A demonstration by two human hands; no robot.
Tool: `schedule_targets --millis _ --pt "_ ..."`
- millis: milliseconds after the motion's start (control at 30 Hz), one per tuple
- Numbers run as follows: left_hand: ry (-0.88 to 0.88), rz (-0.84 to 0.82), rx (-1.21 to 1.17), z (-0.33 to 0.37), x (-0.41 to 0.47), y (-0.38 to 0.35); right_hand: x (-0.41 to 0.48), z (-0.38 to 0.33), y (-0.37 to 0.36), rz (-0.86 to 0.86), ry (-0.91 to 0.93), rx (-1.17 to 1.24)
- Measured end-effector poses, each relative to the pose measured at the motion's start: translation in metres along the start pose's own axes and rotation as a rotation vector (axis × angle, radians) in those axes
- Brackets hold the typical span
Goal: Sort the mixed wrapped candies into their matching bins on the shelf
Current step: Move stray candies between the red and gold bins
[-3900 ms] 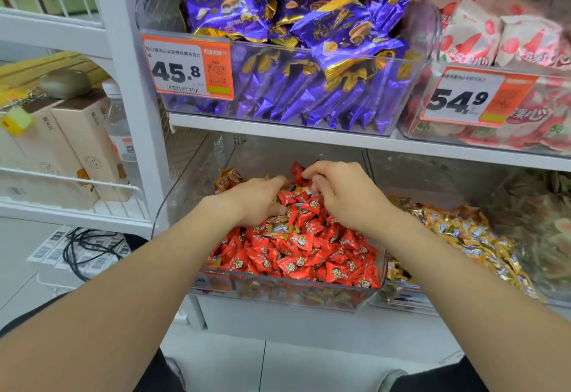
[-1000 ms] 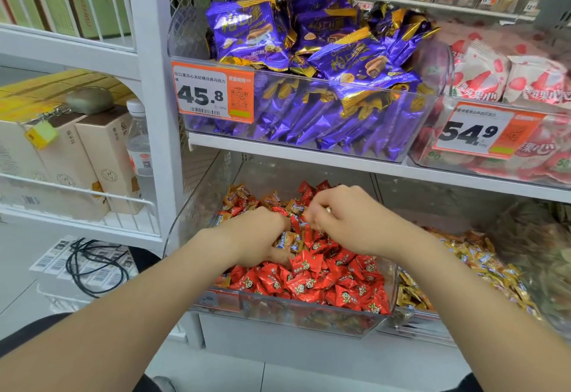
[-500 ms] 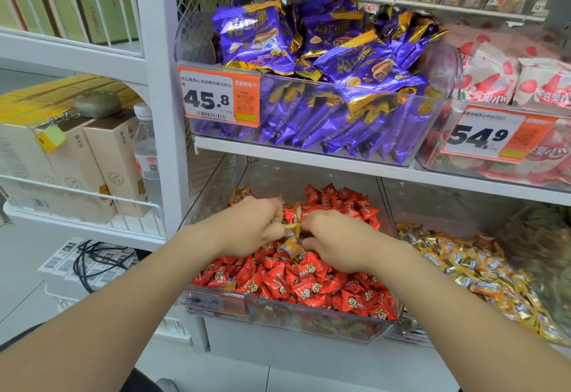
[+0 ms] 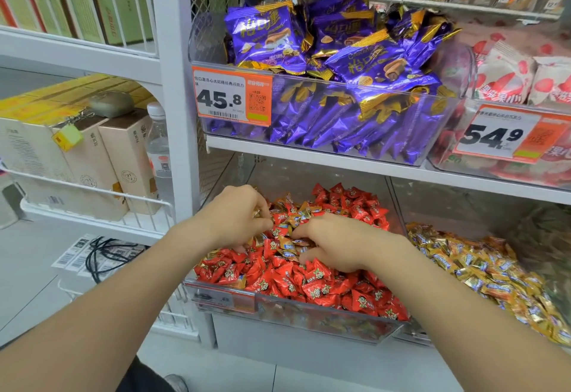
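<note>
Two curled grips in the red candies (image 4: 309, 286): left hand (image 4: 234, 220) and right hand (image 4: 338, 245) each pinch gold candies (image 4: 290, 247).

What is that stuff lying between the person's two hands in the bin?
In the head view, a small heap of gold-wrapped candies lies between the left hand and right hand, on top of the red candies.

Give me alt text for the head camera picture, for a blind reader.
The left hand and right hand pick at gold-wrapped candies mixed among red candies in a clear bin. A heap of gold candies lies to its right; purple packs sit on the shelf above.
</note>
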State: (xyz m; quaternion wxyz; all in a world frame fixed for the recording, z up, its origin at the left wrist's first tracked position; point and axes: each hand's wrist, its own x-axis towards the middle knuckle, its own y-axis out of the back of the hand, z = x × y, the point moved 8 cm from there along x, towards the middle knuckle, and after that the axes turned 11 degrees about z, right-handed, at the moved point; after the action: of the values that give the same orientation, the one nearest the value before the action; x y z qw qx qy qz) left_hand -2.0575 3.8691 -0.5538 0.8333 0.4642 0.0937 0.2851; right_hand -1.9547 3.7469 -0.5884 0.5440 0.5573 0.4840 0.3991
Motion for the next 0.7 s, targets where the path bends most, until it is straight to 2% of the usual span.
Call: schedule_targets --millis 133,233,300,367,500,700 --pt "-0.060 0.024 0.141 -0.009 0.006 -0.003 -0.002 -0.003 0.005 0.026 0.028 -0.024" --pt "-0.094 -0.120 0.204 -0.016 0.004 -0.017 0.000 -0.001 0.009 0.136 0.013 -0.049" --pt "-0.105 -0.206 0.241 -0.019 0.001 -0.026 -0.002 0.003 0.026 0.256 -0.017 0.083" --pt "-0.124 -0.222 0.261 -0.018 -0.001 -0.029 -0.007 0.008 0.041 0.323 -0.070 0.214" --pt "-0.158 -0.190 0.233 -0.016 0.002 -0.032 -0.014 0.004 0.045 0.305 -0.116 0.425" --pt "-0.164 -0.225 0.226 -0.013 -0.002 -0.033 -0.014 0.010 0.037 0.217 -0.238 0.575"
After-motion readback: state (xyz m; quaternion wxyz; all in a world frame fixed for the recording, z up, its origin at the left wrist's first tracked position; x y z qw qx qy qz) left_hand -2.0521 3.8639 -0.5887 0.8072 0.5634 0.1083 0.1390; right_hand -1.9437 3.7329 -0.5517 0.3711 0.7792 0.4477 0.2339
